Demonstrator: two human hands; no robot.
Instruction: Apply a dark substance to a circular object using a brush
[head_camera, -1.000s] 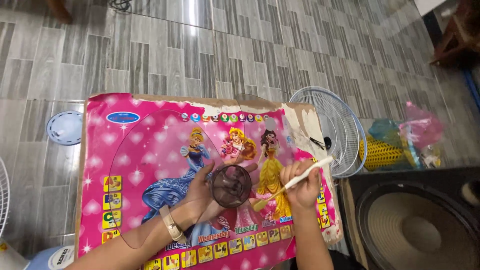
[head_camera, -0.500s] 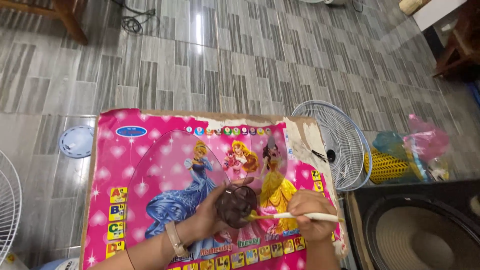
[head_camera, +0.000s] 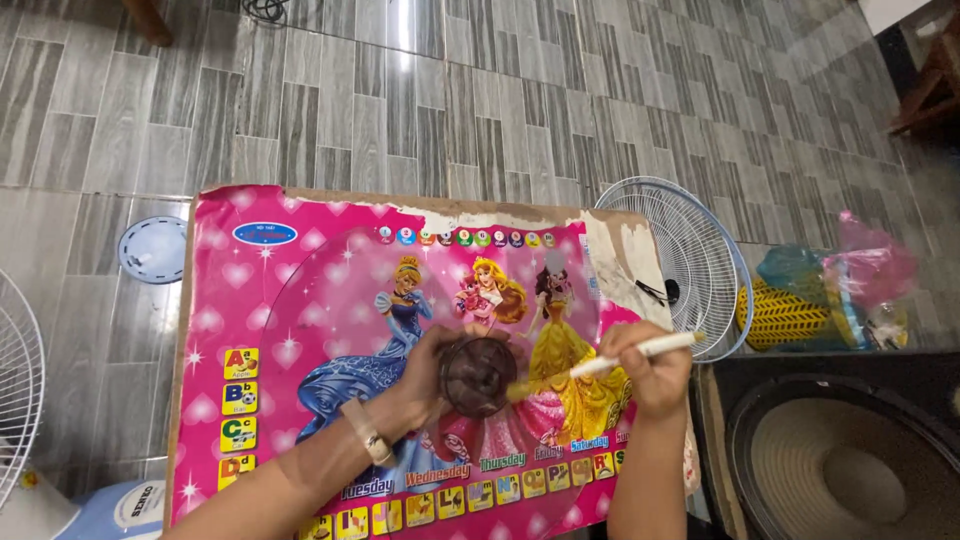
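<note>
A clear plastic fan blade (head_camera: 330, 300) with a dark brown hub (head_camera: 478, 375) lies on a pink picture board (head_camera: 230, 290) on the floor. My left hand (head_camera: 425, 372), a bracelet on its wrist, grips the hub from the left. My right hand (head_camera: 652, 378) holds a small brush with a white handle (head_camera: 625, 358). The brush's yellowish bristles touch the right side of the hub.
A round wire fan grille (head_camera: 690, 260) leans at the board's right edge. A large black speaker (head_camera: 850, 460) sits at the bottom right, with plastic bags (head_camera: 840, 290) behind it. A round pale blue cap (head_camera: 152, 250) lies left of the board, near another grille (head_camera: 15, 390) and a fan base (head_camera: 120, 510).
My right hand has swung the brush down from a raised slant, so its bristles now rest against the hub. My left hand has stayed on the hub.
</note>
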